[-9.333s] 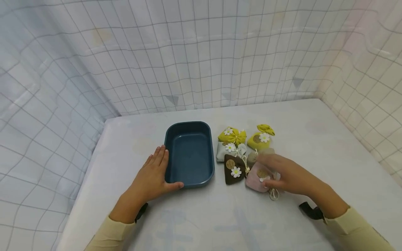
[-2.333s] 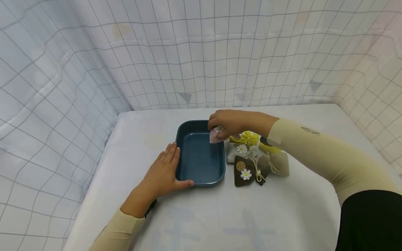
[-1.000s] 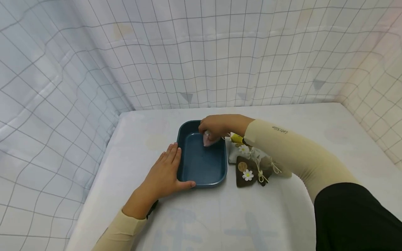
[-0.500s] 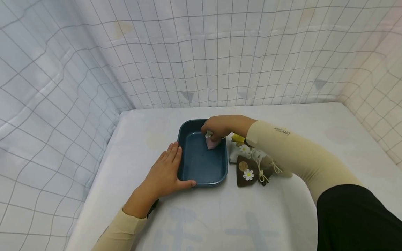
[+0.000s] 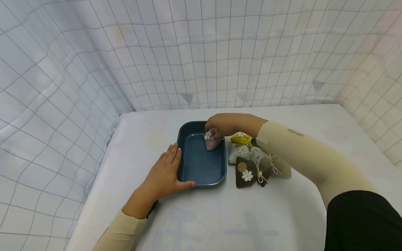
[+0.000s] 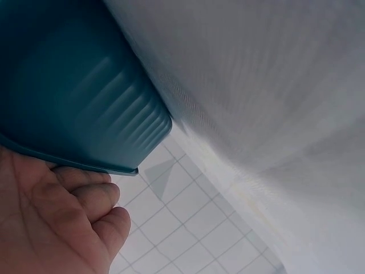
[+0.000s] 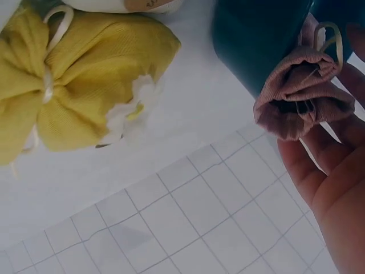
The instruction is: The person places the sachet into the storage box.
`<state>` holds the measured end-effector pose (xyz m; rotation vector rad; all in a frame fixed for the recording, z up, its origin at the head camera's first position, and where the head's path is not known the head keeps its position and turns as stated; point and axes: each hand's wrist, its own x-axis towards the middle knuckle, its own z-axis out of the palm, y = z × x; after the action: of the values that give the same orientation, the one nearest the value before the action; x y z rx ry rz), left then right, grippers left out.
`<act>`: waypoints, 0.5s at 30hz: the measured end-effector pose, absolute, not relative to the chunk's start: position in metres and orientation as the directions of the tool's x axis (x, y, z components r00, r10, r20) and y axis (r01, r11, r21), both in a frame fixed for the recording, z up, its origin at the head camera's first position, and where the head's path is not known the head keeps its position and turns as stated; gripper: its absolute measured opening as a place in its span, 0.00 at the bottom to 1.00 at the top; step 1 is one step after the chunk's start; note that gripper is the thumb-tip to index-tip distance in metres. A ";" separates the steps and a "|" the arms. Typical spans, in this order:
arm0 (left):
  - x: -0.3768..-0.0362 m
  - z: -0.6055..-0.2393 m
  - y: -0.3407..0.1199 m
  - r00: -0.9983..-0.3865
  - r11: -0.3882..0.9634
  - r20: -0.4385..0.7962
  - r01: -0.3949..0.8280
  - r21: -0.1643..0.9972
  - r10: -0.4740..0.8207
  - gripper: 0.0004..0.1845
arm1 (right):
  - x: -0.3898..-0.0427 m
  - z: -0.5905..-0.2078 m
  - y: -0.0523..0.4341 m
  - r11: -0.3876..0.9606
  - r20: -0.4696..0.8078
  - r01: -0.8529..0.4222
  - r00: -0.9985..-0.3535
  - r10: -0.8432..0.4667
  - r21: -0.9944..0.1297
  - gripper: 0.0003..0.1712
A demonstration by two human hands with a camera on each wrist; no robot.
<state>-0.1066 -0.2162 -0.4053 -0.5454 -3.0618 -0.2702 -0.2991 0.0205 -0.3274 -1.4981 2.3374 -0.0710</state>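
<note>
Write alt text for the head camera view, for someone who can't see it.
A person's right hand holds a pink fabric pouch inside a blue tray on a white table, while the left hand rests flat against the tray's near left corner. More small flowered pouches lie right of the tray.

Small dark lettering printed on the right sleeve [image 5: 295, 133], too small and blurred to be read for sure. Nothing else legible anywhere in the three views.
</note>
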 end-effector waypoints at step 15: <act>-0.107 -0.406 -0.216 -0.940 0.926 0.046 0.342 0.161 0.339 0.70 | -0.287 -0.320 0.067 0.317 -0.117 -0.896 -0.295 -0.948 -0.310 0.11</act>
<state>-0.1072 -0.2164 -0.4058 -0.5417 -3.0655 -0.2605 -0.2865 0.0669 -0.3198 -1.6667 2.3093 -0.2675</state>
